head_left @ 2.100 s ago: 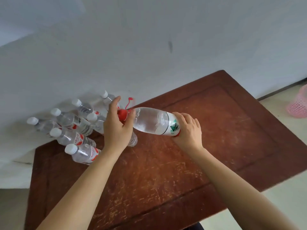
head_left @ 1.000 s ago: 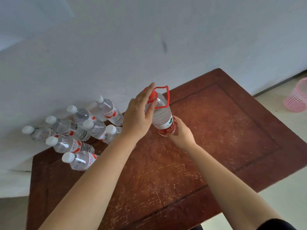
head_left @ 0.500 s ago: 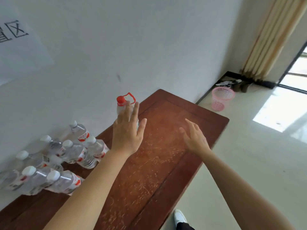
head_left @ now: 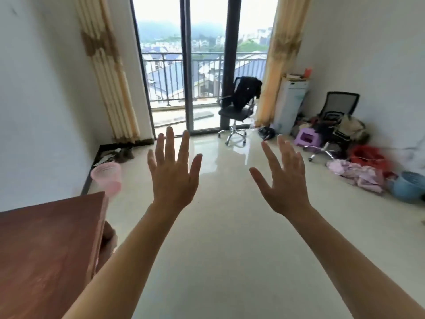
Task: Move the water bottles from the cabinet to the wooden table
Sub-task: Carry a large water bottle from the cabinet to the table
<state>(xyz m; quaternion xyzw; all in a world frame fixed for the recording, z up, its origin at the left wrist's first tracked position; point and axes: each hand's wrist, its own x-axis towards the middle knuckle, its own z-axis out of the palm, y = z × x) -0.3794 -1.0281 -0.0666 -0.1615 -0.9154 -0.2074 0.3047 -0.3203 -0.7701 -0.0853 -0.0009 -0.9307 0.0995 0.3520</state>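
Observation:
Only a corner of the wooden table (head_left: 46, 249) shows at the lower left, and no water bottle is in view. My left hand (head_left: 173, 174) is raised in front of me with its fingers spread and holds nothing. My right hand (head_left: 284, 180) is up beside it, fingers straight and spread, also holding nothing. Both hands hang in the air over the pale tiled floor, to the right of the table. The cabinet is out of sight.
A pink mesh basket (head_left: 107, 178) stands on the floor just past the table. An office chair (head_left: 239, 107) sits before the glass balcony door. Along the right wall lie a purple stool (head_left: 308, 137), clothes (head_left: 358, 173), a second chair and a blue basin (head_left: 409, 186).
The big red-capped bottle was stood upright on the table and both hands let go of it. My view has swung right, away from the table and bottles, toward the room and balcony.

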